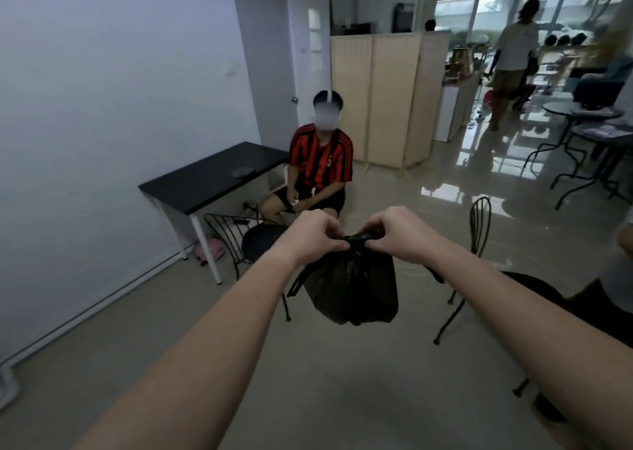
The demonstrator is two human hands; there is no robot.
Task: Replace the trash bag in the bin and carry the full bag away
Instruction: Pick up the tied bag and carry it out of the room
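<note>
A full black trash bag (pixel 352 288) hangs in the air in front of me, above the floor. Its gathered neck sits between my two hands. My left hand (pixel 313 235) pinches the neck from the left with curled fingers. My right hand (pixel 394 235) pinches it from the right, fingers curled over the knot. A loose black strip of the bag dangles at its lower left. No bin is in view.
A black wire chair (pixel 246 240) stands just beyond the bag, another wire chair (pixel 479 230) to the right. A seated person in a red-and-black shirt (pixel 320 165) faces me beside a black table (pixel 205 179). A folding screen (pixel 387 96), round tables and a walking person lie farther right.
</note>
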